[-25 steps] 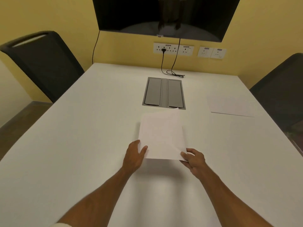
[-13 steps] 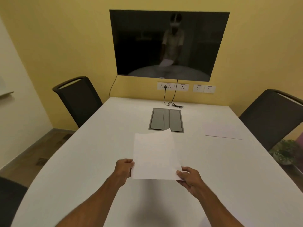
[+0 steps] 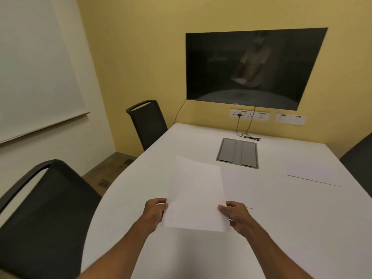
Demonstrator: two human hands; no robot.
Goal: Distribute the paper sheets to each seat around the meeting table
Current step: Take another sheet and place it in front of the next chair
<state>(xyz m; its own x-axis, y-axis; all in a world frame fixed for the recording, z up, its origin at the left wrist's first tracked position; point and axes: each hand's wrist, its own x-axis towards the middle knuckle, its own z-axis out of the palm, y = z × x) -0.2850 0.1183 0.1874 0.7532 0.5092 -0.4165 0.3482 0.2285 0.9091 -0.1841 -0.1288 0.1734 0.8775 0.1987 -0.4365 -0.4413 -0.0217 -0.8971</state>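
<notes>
Holding one paper sheet [image 3: 196, 196] above the table [image 3: 281, 228] near its left edge, left hand [image 3: 155, 213] and right hand [image 3: 236, 215] pinched shut on the sheet's lower corners. One placed sheet [image 3: 314, 172] lies by the right edge and another seems to lie flat just right of the held one; judged partly done, the two left-side chairs [image 3: 148, 120] unserved

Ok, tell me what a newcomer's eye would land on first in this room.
First, the white paper sheet held up over the near end of the white meeting table, pinched by the left hand and the right hand at its lower corners. Next, the big dark wall screen on the yellow wall at the far end. Then the black chair close on the left.
</notes>
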